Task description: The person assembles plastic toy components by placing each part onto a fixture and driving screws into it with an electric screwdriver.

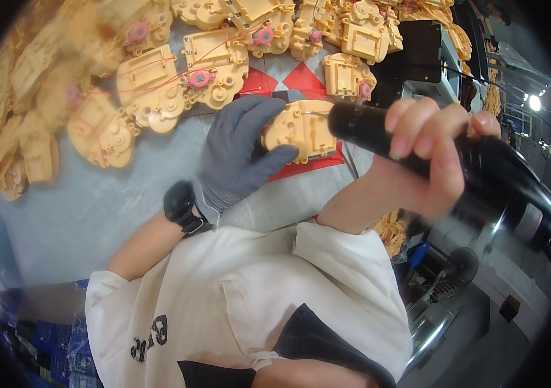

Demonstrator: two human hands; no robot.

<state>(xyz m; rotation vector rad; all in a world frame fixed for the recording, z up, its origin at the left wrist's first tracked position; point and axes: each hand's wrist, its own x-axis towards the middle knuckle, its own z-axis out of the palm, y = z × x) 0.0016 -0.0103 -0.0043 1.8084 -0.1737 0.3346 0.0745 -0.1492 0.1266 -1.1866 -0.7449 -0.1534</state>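
My left hand [240,145], in a grey glove, grips a yellow plastic housing [308,129] from its left side, fingers over the far edge and thumb along the near edge. The housing sits over a red patterned patch [314,165] on the table. My bare right hand [434,145] is wrapped round a black corded power tool [363,123] with a thick tubular front. The tool's front end comes right up to the housing's right edge; I cannot tell whether they touch. Its bulky rear part [515,181] reaches to the right, where a coiled cord hangs.
Many similar yellow housings [149,87], some with pink round parts [201,79] and thin red wires, cover the far and left table [94,207]. A black box-shaped device [418,61] stands at the far right. Blue items [62,349] lie low left, and a fan [463,262] stands low right.
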